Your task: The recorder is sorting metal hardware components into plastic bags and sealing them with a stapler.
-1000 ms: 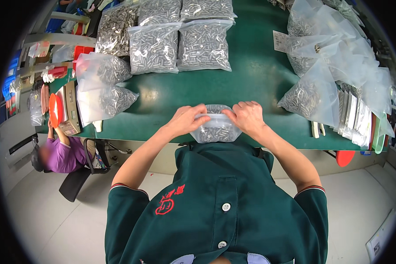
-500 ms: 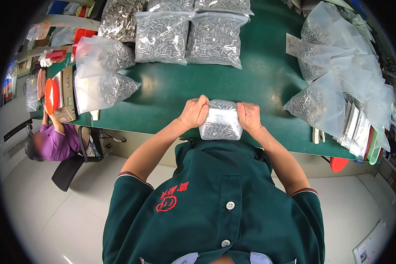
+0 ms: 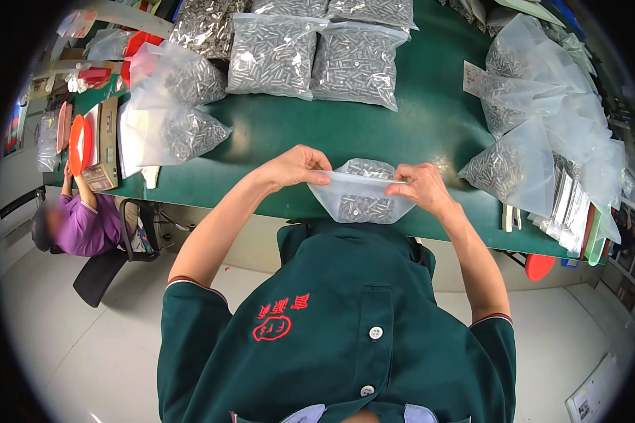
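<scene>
Dark green short-sleeved shirt (image 3: 346, 331), red chest emblem, red-white cuff trim, 2 white buttons.

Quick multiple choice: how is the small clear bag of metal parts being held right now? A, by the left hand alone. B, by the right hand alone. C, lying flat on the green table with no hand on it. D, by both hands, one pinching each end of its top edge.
D: the left hand and the right hand each pinch one end of the top edge of the small clear bag, which hangs between them at the near edge of the green table.
</scene>
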Tool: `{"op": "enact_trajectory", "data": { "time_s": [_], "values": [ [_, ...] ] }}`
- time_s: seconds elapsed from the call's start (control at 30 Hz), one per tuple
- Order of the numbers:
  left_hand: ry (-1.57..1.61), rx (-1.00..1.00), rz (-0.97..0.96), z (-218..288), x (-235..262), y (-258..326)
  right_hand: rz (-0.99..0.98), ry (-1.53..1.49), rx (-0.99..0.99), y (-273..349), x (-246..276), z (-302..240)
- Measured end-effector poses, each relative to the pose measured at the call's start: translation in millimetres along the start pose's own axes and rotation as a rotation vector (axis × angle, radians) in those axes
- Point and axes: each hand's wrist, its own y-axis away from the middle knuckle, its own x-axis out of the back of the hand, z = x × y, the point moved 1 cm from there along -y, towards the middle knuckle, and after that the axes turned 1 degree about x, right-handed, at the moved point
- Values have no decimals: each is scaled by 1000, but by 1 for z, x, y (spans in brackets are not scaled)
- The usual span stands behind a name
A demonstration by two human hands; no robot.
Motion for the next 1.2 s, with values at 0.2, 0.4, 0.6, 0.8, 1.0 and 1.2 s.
{"op": "enact_trajectory", "data": {
  "time_s": [0.2,0.4,0.6,0.8,1.0,1.2],
  "values": [
    [8,-12,-47,-2,7,5,-219,-331,-212,-3,-5,5],
    [129,-195,-142,-1,14,25,-262,-514,-308,-4,-4,0],
    [85,-334,35,-29,5,21,-205,-457,-316,2,-6,-2],
    [-113,-444,377,-31,-11,27,-139,-217,-249,5,-1,-10],
    [-305,-686,456,-28,-17,27,-136,-176,-223,3,-1,-9],
    [-407,-728,436,-29,-16,27,-146,-243,-258,3,-3,-6]
  ]
}}
